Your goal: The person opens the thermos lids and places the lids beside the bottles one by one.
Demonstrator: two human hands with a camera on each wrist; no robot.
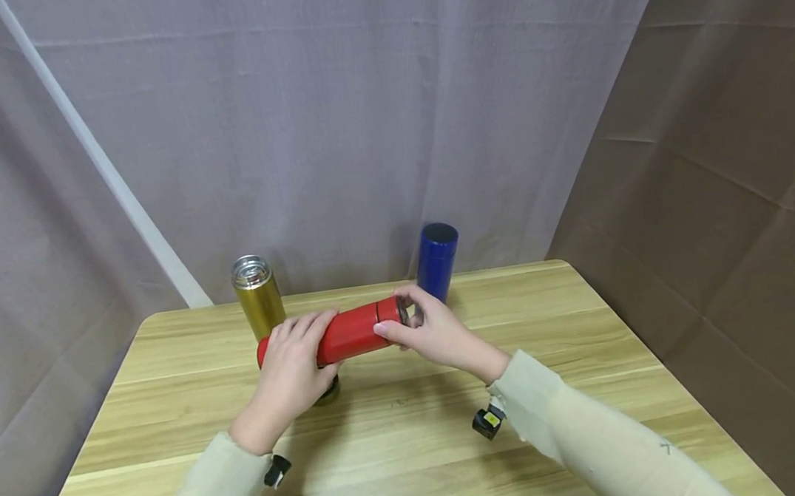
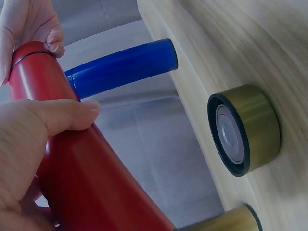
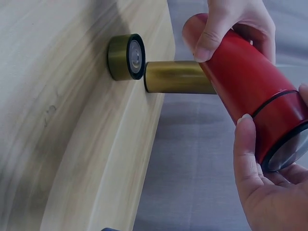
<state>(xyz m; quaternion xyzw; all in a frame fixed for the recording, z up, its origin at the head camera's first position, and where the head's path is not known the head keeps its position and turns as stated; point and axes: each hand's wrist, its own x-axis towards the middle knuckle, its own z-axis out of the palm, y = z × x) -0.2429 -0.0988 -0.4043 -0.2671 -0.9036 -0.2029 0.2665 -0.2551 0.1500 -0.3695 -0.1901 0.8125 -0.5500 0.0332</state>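
One smooth red cylindrical bottle (image 1: 353, 333)

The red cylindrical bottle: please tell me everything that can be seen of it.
The smooth red cylindrical bottle, apparently painted metal, has a black seam setting off a short end section, probably its cap, with a black-rimmed shiny face. It is held tilted above the light wood-grain table, the left hand gripping its body, the right hand the seamed end.

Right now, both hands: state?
Left hand: closed, holding the red bottle by its body.
Right hand: closed, holding the same bottle at one end.
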